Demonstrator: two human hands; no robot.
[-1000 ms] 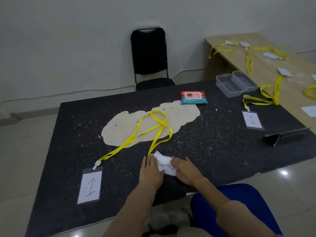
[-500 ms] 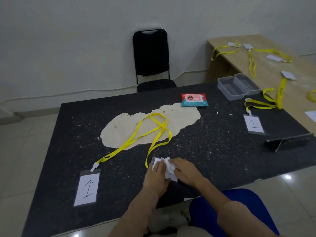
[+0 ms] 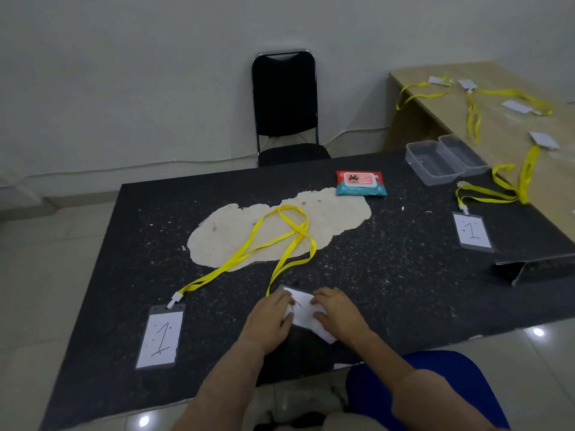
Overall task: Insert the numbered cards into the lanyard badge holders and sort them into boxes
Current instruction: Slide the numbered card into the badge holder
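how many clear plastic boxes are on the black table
2, side by side at the black speckled table's far right corner: the left clear plastic box and the right clear plastic box. None look hidden.

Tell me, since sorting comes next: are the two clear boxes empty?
Empty, as far as shows. Both clear boxes sit open by the table's far right corner, their bottoms visible through the plastic, with no badge or lanyard inside.

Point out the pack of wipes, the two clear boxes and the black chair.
pack of wipes [image 3: 361, 183]: head view, middle of its printed top.
clear boxes [image 3: 435, 161]: head view, floor of the nearer box.
black chair [image 3: 283, 94]: head view, middle of the backrest.
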